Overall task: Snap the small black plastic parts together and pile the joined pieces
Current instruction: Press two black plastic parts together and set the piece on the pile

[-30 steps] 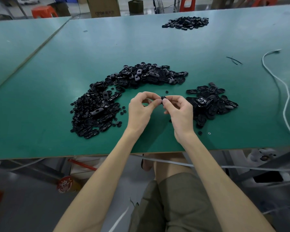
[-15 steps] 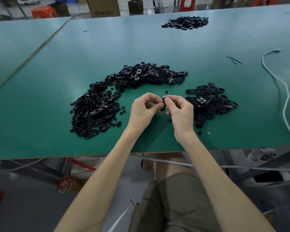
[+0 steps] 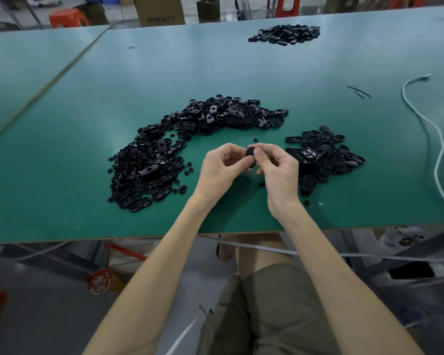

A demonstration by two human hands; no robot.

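Both hands meet over the green table (image 3: 241, 73), pinching one small black plastic part (image 3: 250, 157) between them. My left hand (image 3: 222, 167) holds it from the left with thumb and fingers; my right hand (image 3: 277, 170) pinches it from the right. Most of the part is hidden by the fingers. A long curved heap of loose black parts (image 3: 180, 147) lies left and behind the hands. A smaller pile of black oval pieces (image 3: 323, 155) sits just right of my right hand.
Another pile of black parts (image 3: 285, 34) lies at the table's far side. A white cable (image 3: 431, 129) snakes along the right edge. A few stray small parts (image 3: 306, 203) lie near the front edge. Cardboard boxes and red stools stand beyond the table.
The hands have pressed closer together on the part and lowered slightly; the part now shows more between the fingertips. The piles have not moved.
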